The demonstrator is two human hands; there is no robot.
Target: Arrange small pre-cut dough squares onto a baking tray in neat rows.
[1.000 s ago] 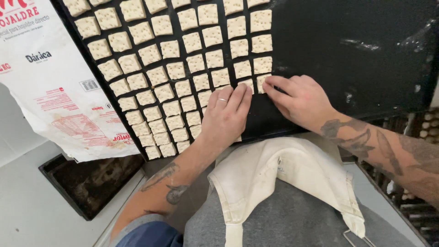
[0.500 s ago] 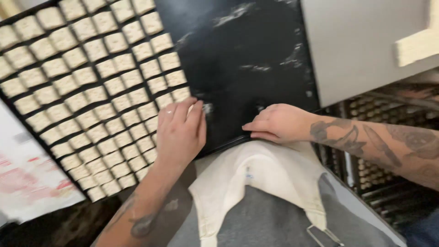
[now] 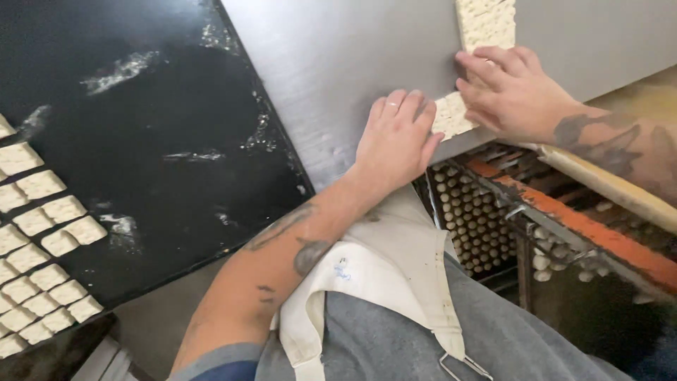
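Note:
A strip of pale scored dough (image 3: pixel 484 22) lies on the grey metal table (image 3: pixel 338 63), running from the top edge down to the table's front edge. My right hand (image 3: pixel 511 92) rests on the strip with its fingers curled over it. My left hand (image 3: pixel 398 137) lies flat on the table, its fingertips touching the strip's near end (image 3: pixel 448 118). Left of both hands lies a black floured tray (image 3: pixel 176 141). Rows of small dough squares (image 3: pixel 42 226) fill its left side.
Below the table's edge on the right stands a rack (image 3: pixel 472 219) with trays of small round pieces, crossed by an orange bar (image 3: pixel 585 226). A pale wooden rod (image 3: pixel 613 187) runs under my right forearm. My white apron (image 3: pixel 395 268) hangs at the bottom centre.
Both hands have left the black tray's front edge and moved right onto the metal table, to the dough strip. The view has swung right, so the squares now sit at the far left.

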